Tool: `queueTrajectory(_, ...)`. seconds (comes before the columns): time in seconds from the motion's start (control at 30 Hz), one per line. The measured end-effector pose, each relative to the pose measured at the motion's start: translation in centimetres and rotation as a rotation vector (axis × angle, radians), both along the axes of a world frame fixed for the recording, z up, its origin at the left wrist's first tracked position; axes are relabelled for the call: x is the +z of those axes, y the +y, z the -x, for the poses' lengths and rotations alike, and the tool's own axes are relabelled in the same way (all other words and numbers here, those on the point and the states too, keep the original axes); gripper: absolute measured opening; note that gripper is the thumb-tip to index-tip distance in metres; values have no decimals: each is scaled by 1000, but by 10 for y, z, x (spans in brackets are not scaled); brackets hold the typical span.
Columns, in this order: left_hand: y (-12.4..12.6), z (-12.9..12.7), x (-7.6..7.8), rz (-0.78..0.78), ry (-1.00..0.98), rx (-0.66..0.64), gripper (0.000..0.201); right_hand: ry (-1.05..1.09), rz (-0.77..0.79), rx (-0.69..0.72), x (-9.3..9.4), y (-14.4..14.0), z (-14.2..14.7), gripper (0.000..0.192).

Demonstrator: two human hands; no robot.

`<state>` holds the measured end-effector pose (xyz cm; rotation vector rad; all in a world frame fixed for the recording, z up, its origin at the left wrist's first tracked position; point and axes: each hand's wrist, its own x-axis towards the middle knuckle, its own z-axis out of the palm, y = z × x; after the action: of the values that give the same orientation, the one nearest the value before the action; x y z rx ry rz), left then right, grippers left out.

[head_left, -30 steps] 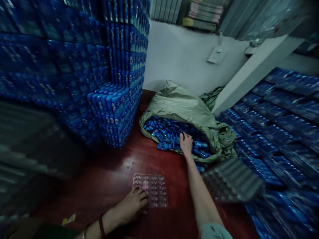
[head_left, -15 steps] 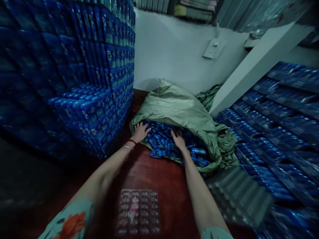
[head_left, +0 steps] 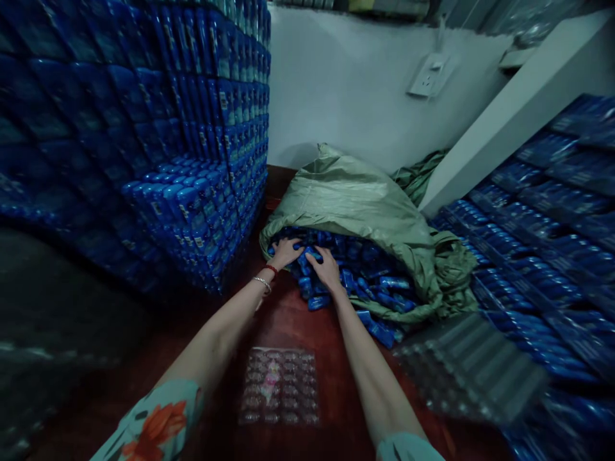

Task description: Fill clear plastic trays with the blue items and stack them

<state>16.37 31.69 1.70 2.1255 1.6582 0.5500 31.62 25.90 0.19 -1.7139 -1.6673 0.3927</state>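
A green woven sack (head_left: 355, 192) lies on its side on the reddish floor, its mouth facing me. Loose small blue packs (head_left: 394, 282) fill the opening and spill over the rim. My left hand (head_left: 287, 251) rests on the packs at the left of the mouth, fingers spread. Close beside it, my right hand (head_left: 325, 267) touches packs near the front, with thumb and fingers apart. Dim light hides whether either palm covers a pack. Nearer to me, a clear moulded tray (head_left: 279, 387) with rows of hollows and a pink mark lies flat on the floor.
Tall stacks of blue packs (head_left: 202, 192) rise on the left. More blue packs in clear trays (head_left: 538, 256) are piled on the right, beside a slanted white post (head_left: 509, 109). A stack of empty moulded trays (head_left: 480, 368) sits at lower right. A wall socket (head_left: 428, 75) is behind.
My right hand has moved left, closer to my left hand. Several blue packs now lie on the floor in front of the sack's rim. The view has shifted slightly.
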Motion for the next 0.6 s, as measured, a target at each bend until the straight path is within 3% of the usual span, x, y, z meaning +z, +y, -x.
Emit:
queueTrajectory(0.13, -30, 14, -14, -9, -14, -53, 33, -45, 11, 109, 2, -18, 19, 51)
queueTrajectory(0.37, -92, 60, -45, 0, -58, -61, 37, -173, 47, 293, -1, -62, 53, 48)
queueTrajectory(0.6, -146, 109, -56, -57, -170, -238, 39, -364, 147, 357, -3, -118, 41, 48)
